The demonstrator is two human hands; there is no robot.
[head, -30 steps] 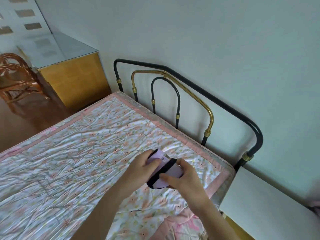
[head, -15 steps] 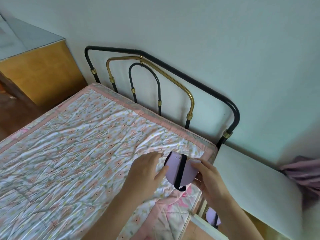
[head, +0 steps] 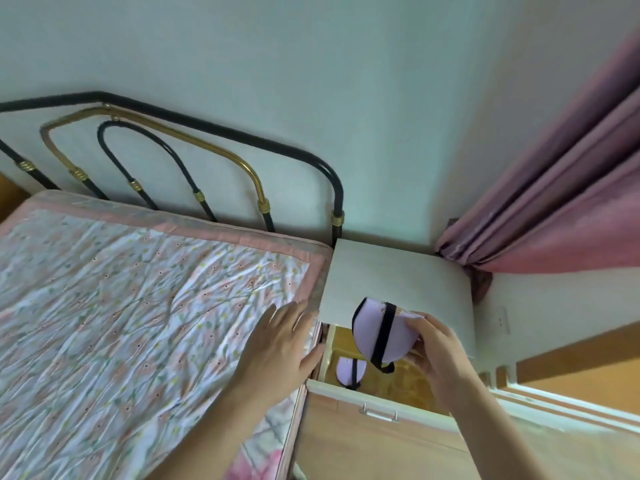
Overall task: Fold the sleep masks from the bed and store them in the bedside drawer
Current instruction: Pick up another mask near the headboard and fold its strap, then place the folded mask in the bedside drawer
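1. Bed [head: 121, 306] under and outward of the left hand, quilted floral cover wrinkled; no further mask visible on the stretch in view, though the near and far parts fall outside the frame.
2. Headboard [head: 214, 157] of black and brass tubing beyond both hands, against the wall; pink curtain [head: 561, 202] off past the right hand.
3. Bedside cabinet [head: 398, 282] just beyond the right hand, white top bare, tucked against the mattress corner.
4. Drawer [head: 377, 393] pulled open directly below the right hand, wooden floor exposed, metal handle on its front panel nearest the body; left open, presumably, so each mask can go straight in.
5. Left hand [head: 280, 344] flat and spread wide on the mattress edge, holding nothing, thumb toward the drawer's side; likely a brace while leaning across.
6. Right hand [head: 440, 344] closed around one end of the folded sleep mask [head: 374, 332], lilac, halves doubled together and bound by the black strap across the middle, probably to keep the fold from springing open; held in the air over the drawer opening, not yet released.
7. Second sleep mask [head: 349, 370], same lilac with a black strap, already lying on the drawer floor below and toward the left hand; room beside it for the held one.
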